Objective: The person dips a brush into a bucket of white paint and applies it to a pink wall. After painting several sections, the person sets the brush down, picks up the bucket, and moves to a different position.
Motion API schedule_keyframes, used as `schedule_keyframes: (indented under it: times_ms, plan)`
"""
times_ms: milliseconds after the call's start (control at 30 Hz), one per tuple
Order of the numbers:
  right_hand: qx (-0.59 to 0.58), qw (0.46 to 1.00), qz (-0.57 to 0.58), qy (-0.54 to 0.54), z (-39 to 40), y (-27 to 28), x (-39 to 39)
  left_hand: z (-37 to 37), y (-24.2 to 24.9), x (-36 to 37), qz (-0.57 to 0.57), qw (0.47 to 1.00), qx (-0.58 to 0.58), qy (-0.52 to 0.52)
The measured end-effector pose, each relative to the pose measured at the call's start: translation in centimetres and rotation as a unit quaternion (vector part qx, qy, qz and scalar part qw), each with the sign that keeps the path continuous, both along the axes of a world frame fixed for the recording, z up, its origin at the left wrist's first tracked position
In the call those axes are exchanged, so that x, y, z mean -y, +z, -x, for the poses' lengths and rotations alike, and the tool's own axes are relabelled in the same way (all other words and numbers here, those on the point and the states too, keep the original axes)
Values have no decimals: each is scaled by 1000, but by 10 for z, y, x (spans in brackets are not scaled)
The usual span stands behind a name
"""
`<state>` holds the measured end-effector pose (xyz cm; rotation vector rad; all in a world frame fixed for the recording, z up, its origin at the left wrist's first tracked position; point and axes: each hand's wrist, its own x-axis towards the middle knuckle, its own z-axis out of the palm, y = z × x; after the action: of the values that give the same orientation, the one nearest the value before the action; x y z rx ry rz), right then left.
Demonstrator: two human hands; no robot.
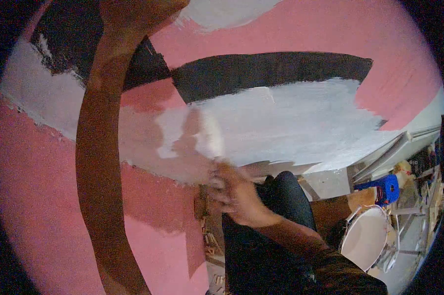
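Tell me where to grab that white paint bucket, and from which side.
Grip the white paint bucket by its wire handle, which seems to hang along the rim's right side. Come from above: the open mouth faces up, and the person's leg crowds its left.

Right hand (pixel 236 191) against the wall (pixel 290 118); bucket (pixel 365 237) lower right; left arm (pixel 99 162) raised left.

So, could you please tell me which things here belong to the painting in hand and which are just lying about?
In use:
- right hand, holding a painting tool against the wall; the tool is too blurred to name
- pink wall with its white painted patch
- left arm, raised against the wall
- white bucket

Lying about:
- blue object
- clutter at the far right, too small to tell
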<state>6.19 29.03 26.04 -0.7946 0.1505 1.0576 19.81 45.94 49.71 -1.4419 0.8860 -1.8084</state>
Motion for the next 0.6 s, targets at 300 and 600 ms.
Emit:
schedule_keyframes:
  times_ms: [300, 600]
  plan:
    - [47, 990, 23, -132, -40, -23, 24, -1, 3, -4, -13, 999, 25, 21]
    - [23, 991, -90, 96, 11, -51, -62, -3, 2, 1, -4, 1000, -11, -8]
